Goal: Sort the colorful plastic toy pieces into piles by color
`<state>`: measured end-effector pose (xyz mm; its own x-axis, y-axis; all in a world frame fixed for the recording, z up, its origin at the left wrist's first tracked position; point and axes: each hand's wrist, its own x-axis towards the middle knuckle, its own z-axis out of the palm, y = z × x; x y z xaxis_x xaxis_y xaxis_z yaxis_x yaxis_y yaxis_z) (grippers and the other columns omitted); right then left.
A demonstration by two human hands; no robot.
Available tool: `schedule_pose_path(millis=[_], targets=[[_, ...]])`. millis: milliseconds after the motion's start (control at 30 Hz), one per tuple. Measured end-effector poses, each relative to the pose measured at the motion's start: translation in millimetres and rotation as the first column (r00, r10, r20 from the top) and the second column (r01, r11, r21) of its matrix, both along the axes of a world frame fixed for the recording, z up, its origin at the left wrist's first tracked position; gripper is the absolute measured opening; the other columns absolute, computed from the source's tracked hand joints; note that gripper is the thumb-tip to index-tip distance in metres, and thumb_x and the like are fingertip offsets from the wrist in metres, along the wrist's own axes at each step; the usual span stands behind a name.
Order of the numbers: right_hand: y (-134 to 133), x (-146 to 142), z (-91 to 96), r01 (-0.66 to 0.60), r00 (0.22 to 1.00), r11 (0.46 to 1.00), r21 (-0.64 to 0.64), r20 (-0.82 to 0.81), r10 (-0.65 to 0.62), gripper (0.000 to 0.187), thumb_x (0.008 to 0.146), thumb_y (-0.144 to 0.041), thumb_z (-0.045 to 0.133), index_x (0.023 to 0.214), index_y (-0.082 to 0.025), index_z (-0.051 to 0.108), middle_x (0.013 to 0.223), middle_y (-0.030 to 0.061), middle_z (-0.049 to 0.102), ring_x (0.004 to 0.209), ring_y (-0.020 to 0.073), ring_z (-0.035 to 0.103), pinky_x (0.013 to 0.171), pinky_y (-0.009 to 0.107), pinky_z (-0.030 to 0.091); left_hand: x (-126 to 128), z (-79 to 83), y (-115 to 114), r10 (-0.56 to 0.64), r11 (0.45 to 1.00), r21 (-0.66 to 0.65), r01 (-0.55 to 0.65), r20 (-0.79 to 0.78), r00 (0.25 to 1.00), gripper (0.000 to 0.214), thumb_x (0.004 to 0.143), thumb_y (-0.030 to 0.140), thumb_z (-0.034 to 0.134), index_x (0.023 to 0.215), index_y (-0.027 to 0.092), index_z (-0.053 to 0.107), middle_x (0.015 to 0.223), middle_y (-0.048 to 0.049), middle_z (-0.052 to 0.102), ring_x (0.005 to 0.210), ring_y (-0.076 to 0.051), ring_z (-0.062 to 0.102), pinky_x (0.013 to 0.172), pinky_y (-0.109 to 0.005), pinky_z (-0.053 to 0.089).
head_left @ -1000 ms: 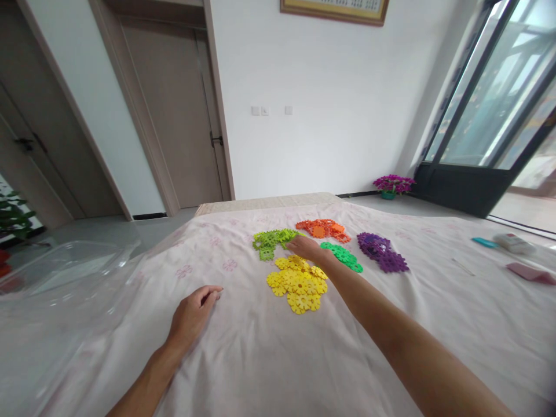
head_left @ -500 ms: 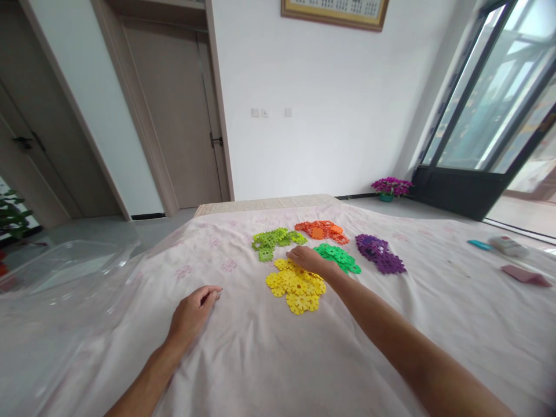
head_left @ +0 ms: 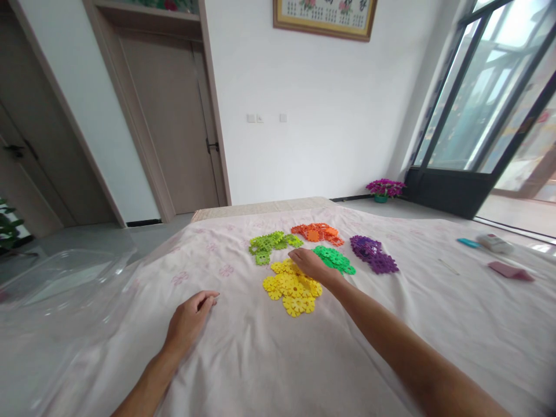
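The right hand (head_left: 313,264) rests flat, fingers together, on the yellow plastic snowflake discs (head_left: 290,286). The left hand (head_left: 188,322) lies loosely curled, empty, on the soft pink sheet (head_left: 243,359).

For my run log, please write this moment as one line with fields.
right hand: on yellow plastic snowflake pieces | left hand: resting on pink floral cloth, fingers curled | beside: dark green plastic snowflake pieces

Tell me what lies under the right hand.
The right hand rests on the far edge of the pile of yellow plastic snowflake pieces on the pale floral bedsheet. Whatever sits beneath the palm is hidden.
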<state>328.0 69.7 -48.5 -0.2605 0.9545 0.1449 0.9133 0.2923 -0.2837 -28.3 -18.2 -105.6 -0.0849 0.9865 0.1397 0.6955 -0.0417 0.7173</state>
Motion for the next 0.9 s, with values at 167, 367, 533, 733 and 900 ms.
schedule_pose_path(millis=[167,367,533,733,900], targets=[[-52.1,-13.2,7.7,-0.121,0.966,0.971,0.207,-0.199,0.163,0.04,0.103,-0.032,0.029,0.104,-0.017,0.066,0.105,0.0097,0.068,0.1,0.0192,0.061,0.091,0.03,0.043,1.5,1.1,-0.2,0.004,1.0,0.018,-0.003,-0.036,0.999,0.034,0.088,0.044,0.046,0.104,0.028,0.071,0.099,-0.0007,0.075,0.096,-0.019,0.068,0.08,-0.025,0.047],[-144.6,-40.5,2.8,-0.507,0.829,0.848,0.157,-0.18,0.529,0.037,0.099,-0.033,0.039,0.131,-0.022,0.055,0.132,0.0097,0.058,0.121,0.0207,0.052,0.104,0.035,0.041,4.7,3.6,-2.4,0.008,0.995,0.1,0.008,-0.156,0.988,0.031,0.089,0.039,0.044,0.099,0.028,0.071,0.109,-0.0011,0.072,0.1,-0.019,0.065,0.083,-0.025,0.045],[-171.1,-52.7,-22.0,-0.481,0.861,0.866,0.136,-0.113,0.496,0.043,0.095,-0.034,0.047,0.136,-0.02,0.05,0.141,0.0112,0.05,0.13,0.0235,0.044,0.111,0.038,0.034,7.8,0.7,-4.3,-0.055,0.986,0.133,0.096,-0.285,0.957,0.03,0.091,0.03,0.042,0.104,0.025,0.069,0.11,-0.0041,0.067,0.1,-0.018,0.062,0.086,-0.027,0.044],[-170.4,-56.5,-36.7,-0.47,0.872,0.865,0.174,-0.062,0.486,0.039,0.094,-0.027,0.046,0.13,-0.018,0.054,0.137,0.0096,0.054,0.128,0.0215,0.046,0.111,0.035,0.034,9.8,-7.2,-9.1,-0.076,0.967,0.18,0.177,-0.463,0.883,0.035,0.091,0.03,0.044,0.117,0.021,0.065,0.111,-0.0091,0.062,0.102,-0.02,0.059,0.094,-0.033,0.043],[-172.8,-56.3,-35.7,-0.394,0.914,0.901,0.181,-0.024,0.404,0.034,0.093,-0.028,0.047,0.124,-0.019,0.057,0.131,0.0103,0.057,0.122,0.0228,0.05,0.107,0.039,0.036,1.5,-16.2,-30.9,-0.119,0.953,0.17,0.252,-0.553,0.825,0.041,0.092,0.03,0.042,0.128,0.021,0.06,0.129,-0.0105,0.058,0.117,-0.022,0.054,0.103,-0.037,0.039]])
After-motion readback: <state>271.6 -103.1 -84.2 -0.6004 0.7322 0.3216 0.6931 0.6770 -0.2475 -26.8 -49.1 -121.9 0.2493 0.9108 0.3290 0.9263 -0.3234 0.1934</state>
